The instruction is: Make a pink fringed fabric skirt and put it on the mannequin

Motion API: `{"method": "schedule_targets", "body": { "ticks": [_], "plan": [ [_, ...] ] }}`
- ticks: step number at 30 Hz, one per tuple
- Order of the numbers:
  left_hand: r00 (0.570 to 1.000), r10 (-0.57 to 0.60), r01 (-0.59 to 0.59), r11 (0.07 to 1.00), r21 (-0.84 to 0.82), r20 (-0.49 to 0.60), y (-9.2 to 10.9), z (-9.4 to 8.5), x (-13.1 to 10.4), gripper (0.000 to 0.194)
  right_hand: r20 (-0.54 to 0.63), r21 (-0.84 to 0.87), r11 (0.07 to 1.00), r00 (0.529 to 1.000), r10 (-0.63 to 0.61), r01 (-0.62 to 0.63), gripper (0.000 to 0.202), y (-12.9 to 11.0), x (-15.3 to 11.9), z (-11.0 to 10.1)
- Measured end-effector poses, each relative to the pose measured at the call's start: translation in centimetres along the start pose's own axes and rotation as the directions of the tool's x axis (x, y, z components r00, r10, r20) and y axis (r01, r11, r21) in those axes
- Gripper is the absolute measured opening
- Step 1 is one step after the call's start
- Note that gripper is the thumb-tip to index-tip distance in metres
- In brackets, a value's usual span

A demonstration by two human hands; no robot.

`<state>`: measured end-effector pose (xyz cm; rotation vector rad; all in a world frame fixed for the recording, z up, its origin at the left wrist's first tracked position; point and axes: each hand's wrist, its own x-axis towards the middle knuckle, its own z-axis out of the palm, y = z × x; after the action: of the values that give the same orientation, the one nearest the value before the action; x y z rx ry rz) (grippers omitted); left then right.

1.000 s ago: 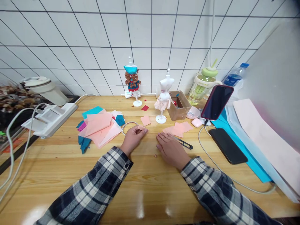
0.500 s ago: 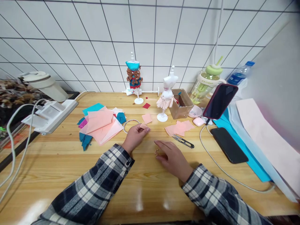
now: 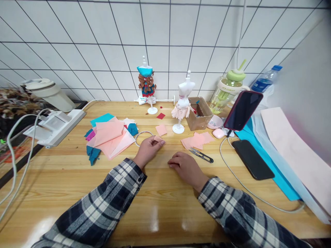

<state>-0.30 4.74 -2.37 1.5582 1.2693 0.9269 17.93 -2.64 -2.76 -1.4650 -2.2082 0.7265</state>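
Observation:
My left hand (image 3: 148, 148) pinches a small piece of pink paper (image 3: 158, 138) between thumb and fingers, just above the table. To its right, my right hand (image 3: 186, 168) rests low over the wood with its fingertips pressed together; whatever they hold is hidden. Beyond that hand lie black thread snips (image 3: 201, 155) and a pile of pink paper pieces (image 3: 198, 140). A single pink square (image 3: 161, 130) lies past my left hand. Farther back stands a small white dress form (image 3: 184, 89) in a pale pink ruffled skirt.
Coloured paper sheets (image 3: 110, 136) and a white ring (image 3: 138, 137) lie left. A second dress form (image 3: 147, 81), a cardboard box (image 3: 199, 115) and a green-lidded bottle (image 3: 229, 89) stand behind. Rightward are two phones (image 3: 253, 160), a cable and long paper sheets (image 3: 292, 137); a power strip (image 3: 62, 129) sits left.
My right hand's fingers have closed together over the spot where a small brownish thing showed beneath them. My left hand keeps the pink paper almost in place. The view has shifted slightly.

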Motion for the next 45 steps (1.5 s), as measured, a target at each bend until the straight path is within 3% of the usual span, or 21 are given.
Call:
{"method": "schedule_targets", "body": {
  "ticks": [8, 12, 15, 18, 21, 22, 24, 25, 29, 32, 36, 38, 40, 42, 45],
  "plan": [
    [1.0, -0.003, 0.003, 1.0, 0.007, 0.018, 0.2, 0.1, -0.1, 0.033, 0.037, -0.171, 0.985, 0.999, -0.027, 0.033, 0.018, -0.8, -0.6, 0.6],
    [1.0, 0.006, -0.006, 1.0, -0.003, 0.014, 0.1, 0.1, -0.3, 0.032, 0.035, -0.043, 0.999, 0.999, 0.017, -0.016, 0.016, -0.3, -0.2, -0.6],
    [1.0, 0.022, -0.022, 1.0, -0.022, 0.003, 0.0, 0.0, -0.2, 0.033, -0.124, 0.16, 0.982, 0.985, 0.12, -0.1, 0.011, 0.6, 0.9, -4.0],
    [0.999, 0.038, -0.038, 0.999, -0.025, 0.006, -0.3, -0.1, 0.0, 0.033, -0.364, 0.243, 0.964, 0.911, 0.195, -0.11, 0.014, 1.7, 2.8, -9.0],
    [0.999, 0.033, -0.032, 0.999, -0.027, 0.015, -0.4, -0.2, 0.0, 0.033, -0.592, 0.155, 0.975, 0.776, 0.218, -0.156, 0.018, 3.2, 5.3, -13.5],
    [0.999, 0.028, -0.028, 0.999, -0.031, 0.016, -0.4, -0.2, 0.0, 0.034, -0.629, 0.107, 0.978, 0.75, 0.205, -0.178, 0.019, 3.9, 6.2, -14.6],
    [0.999, 0.027, -0.027, 0.999, -0.036, 0.019, -0.3, -0.1, -0.1, 0.035, -0.643, 0.017, 0.972, 0.742, 0.19, -0.234, 0.021, 5.3, 7.8, -15.8],
    [0.999, 0.031, -0.03, 0.999, -0.038, 0.022, -0.3, -0.1, -0.1, 0.035, -0.629, -0.051, 0.965, 0.759, 0.169, -0.258, 0.023, 6.0, 8.5, -16.0],
    [0.998, 0.05, -0.049, 0.998, -0.04, 0.029, 0.0, -0.1, -0.3, 0.035, -0.566, -0.198, 0.943, 0.817, 0.113, -0.268, 0.029, 8.1, 10.0, -15.6],
    [0.998, 0.054, -0.052, 0.998, -0.045, 0.04, 0.2, -0.1, -0.4, 0.035, -0.553, -0.251, 0.93, 0.828, 0.09, -0.268, 0.032, 8.4, 10.0, -15.4],
    [0.998, 0.043, -0.04, 0.997, -0.059, 0.051, 0.5, -0.1, -0.4, 0.034, -0.643, -0.291, 0.919, 0.765, 0.017, -0.265, 0.027, 7.4, 8.7, -14.8],
    [0.998, 0.04, -0.037, 0.998, -0.059, 0.053, 0.6, -0.1, -0.5, 0.033, -0.685, -0.224, 0.938, 0.727, 0.04, -0.263, 0.025, 6.2, 7.3, -13.4],
    [0.998, 0.041, -0.038, 0.998, -0.05, 0.055, 0.7, 0.0, -0.6, 0.032, -0.686, -0.126, 0.969, 0.725, 0.071, -0.214, 0.032, 4.8, 5.6, -10.9],
    [0.997, 0.048, -0.047, 0.999, -0.021, 0.067, 0.8, 0.1, -0.8, 0.031, -0.599, -0.022, 0.997, 0.799, 0.051, -0.08, 0.033, 3.2, 3.8, -7.7],
    [0.991, 0.081, -0.091, 0.991, 0.099, 0.105, 1.0, 0.4, -1.2, 0.027, -0.428, 0.158, 0.987, 0.902, 0.053, 0.017, 0.038, 1.1, 1.8, -3.5]
  ]
}}
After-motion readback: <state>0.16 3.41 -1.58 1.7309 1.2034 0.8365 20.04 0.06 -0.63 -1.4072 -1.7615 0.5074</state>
